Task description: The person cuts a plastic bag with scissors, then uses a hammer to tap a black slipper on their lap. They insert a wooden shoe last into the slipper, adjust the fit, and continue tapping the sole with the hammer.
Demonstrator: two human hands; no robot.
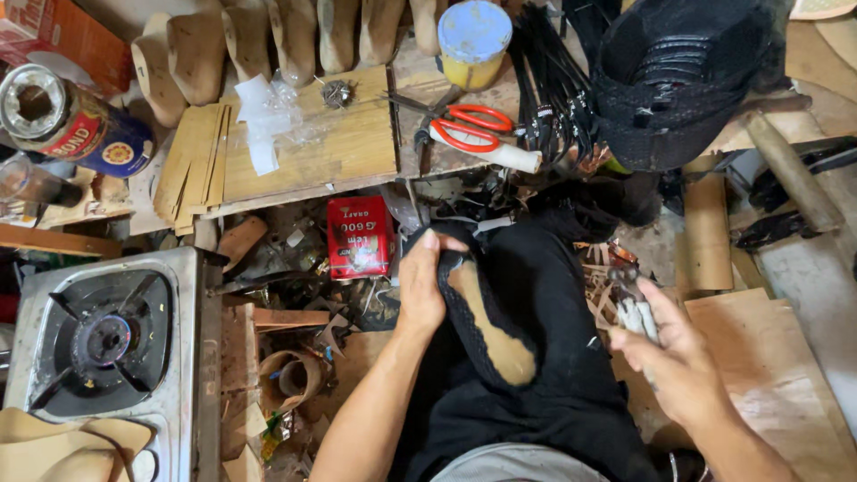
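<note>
left hand (421, 287) gripped the shoe (486, 321), its length running toward the lap, while right hand (680, 357) clasped pliers (636, 308) beside it.

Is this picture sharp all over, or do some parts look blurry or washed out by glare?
Head view: mostly sharp and evenly lit; the right hand and the metal tool it holds are slightly smeared; the left hand on the shoe is crisp; mild glare on the stove edge; straight edges bow near the corners.
</note>
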